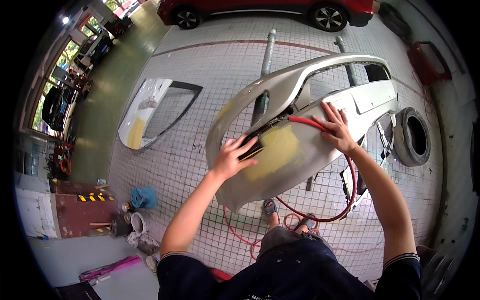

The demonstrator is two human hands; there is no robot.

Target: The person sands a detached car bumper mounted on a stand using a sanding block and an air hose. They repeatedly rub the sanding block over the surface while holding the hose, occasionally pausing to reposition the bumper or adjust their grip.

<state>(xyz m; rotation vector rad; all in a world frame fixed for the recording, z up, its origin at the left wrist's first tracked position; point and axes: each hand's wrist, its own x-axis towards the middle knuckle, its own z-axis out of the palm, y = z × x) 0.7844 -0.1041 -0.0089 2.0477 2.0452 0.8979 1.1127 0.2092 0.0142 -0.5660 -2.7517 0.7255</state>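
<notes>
A grey car bumper with a yellow filler patch lies raised in front of me, across two upright grey posts. My left hand is closed over a black sanding block pressed to the left edge of the patch. Farther right, my right hand rests on the bumper with its fingers stretched out. A red hose runs from near the block and passes beneath that hand. The block's underside is hidden.
The hose loops down toward my feet on the tiled floor. A car door with a yellow patch lies left. A tyre stands right, by the wall. A red car is parked beyond. Lower left are a blue bucket and a grey bench.
</notes>
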